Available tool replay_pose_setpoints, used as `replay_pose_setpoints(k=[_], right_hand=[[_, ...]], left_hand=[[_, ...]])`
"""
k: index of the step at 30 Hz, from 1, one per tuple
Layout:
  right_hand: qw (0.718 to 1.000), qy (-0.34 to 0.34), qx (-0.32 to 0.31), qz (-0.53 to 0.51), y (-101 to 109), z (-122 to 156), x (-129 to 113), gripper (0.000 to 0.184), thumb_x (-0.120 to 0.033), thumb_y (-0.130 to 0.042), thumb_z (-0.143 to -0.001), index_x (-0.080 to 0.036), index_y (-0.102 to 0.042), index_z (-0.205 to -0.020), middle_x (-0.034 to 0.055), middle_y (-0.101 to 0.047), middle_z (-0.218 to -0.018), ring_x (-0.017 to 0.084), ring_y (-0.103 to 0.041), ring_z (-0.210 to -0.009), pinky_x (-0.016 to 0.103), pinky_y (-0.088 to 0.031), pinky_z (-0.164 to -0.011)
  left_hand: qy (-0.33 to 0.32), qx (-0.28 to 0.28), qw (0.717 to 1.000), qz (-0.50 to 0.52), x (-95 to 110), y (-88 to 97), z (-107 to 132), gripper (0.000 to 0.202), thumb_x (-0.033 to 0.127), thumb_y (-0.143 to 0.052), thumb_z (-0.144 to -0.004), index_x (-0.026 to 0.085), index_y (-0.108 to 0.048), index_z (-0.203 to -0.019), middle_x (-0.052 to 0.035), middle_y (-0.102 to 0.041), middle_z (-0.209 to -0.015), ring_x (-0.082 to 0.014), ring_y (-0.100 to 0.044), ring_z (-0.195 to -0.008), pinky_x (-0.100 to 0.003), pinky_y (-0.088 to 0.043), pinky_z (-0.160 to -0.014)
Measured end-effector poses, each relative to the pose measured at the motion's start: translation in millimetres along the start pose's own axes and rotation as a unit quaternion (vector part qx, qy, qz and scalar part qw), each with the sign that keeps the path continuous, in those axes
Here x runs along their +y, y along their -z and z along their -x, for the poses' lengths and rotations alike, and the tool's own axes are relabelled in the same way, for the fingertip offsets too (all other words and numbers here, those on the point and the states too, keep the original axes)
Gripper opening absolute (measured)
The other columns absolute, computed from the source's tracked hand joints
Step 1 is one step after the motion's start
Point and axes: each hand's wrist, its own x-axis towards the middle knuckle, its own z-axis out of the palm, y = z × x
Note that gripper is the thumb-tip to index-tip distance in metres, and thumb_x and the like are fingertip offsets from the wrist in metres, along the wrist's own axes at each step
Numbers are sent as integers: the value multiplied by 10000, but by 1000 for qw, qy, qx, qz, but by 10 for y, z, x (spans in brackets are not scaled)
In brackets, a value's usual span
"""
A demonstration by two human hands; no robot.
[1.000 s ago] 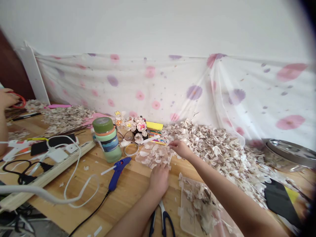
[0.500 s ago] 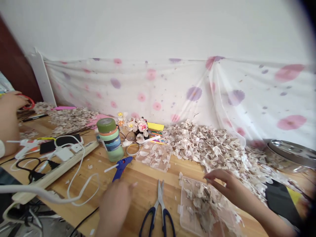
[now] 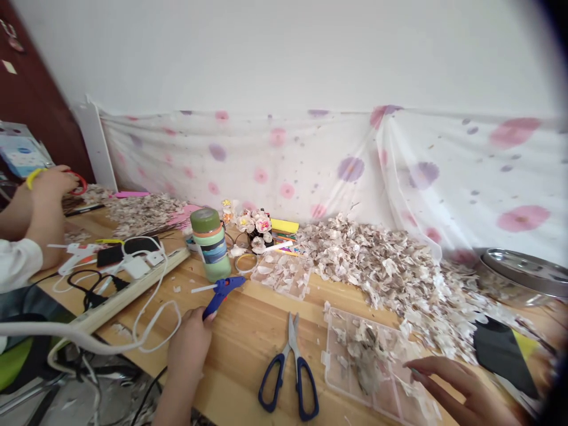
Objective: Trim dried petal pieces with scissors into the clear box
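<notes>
My left hand [image 3: 190,340] is closed round the lower end of the handle of a blue glue gun [image 3: 223,291], which has a white glue stick in its back. A green bottle [image 3: 210,245] stands just behind the gun. My right hand [image 3: 461,384] is over the right side of a clear compartment box [image 3: 329,349]. Its thumb and forefinger tips are close together in a pinch, with a small teal spot at them; what they hold, if anything, cannot be made out. Pale, dry petal-like flakes [image 3: 368,355] lie in the box. Scissors [image 3: 289,367] with dark blue handles lie between my hands, blades apart.
A large heap of flakes [image 3: 373,254] lies along the curtain, with a steel pot [image 3: 523,278] at right. A power strip [image 3: 133,290] with tangled cables is at left. Beyond, a co-worker's hand [image 3: 55,180] holds red-handled scissors [image 3: 80,183]. Decorated flowers [image 3: 255,225] stand behind the bottle.
My left hand has come to the glue gun's handle and closed on it. My right hand has drawn back toward the lower right. The view has shifted slightly left.
</notes>
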Motion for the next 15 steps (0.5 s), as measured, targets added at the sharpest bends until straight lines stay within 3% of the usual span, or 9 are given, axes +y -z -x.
replay_pose_setpoints(k=[4,7,12,15], right_hand=[[999,-26,8,26,5,279,151,349,-562,-546,-838,-291,-757,-902,57,-753,-913,246,-709,-843,302,-590,-745],[998,-39,39,28,-57,440,139,377,-558,-526,-844,-263,-754,-904,79,-750,-927,261,-708,-850,332,-589,-760],[997,-72,31,26,-230,631,-73,328,-478,-557,-820,-248,-736,-970,100,-722,-1003,259,-695,-902,349,-581,-784],[995,-93,-24,16,-284,721,-251,285,-408,-598,-809,-243,-714,-1010,104,-671,-1093,260,-637,-1032,367,-528,-902]], left_hand=[[21,13,1000,0,-298,13,-127,284,217,-396,-938,106,-615,-1080,-148,-652,-1069,-275,-637,-942,-329,-469,-762],[22,30,999,-10,-400,31,-135,321,236,-418,-911,79,-609,-1116,-186,-652,-1075,-312,-628,-955,-372,-484,-773],[-24,100,995,-11,-215,-70,287,558,352,-313,-917,-46,-429,-1290,-274,-504,-1275,-368,-512,-1142,-440,-438,-927],[-117,183,976,-1,26,-159,620,603,358,-262,-889,-102,-459,-1227,-325,-445,-1291,-408,-421,-1223,-487,-384,-998]])
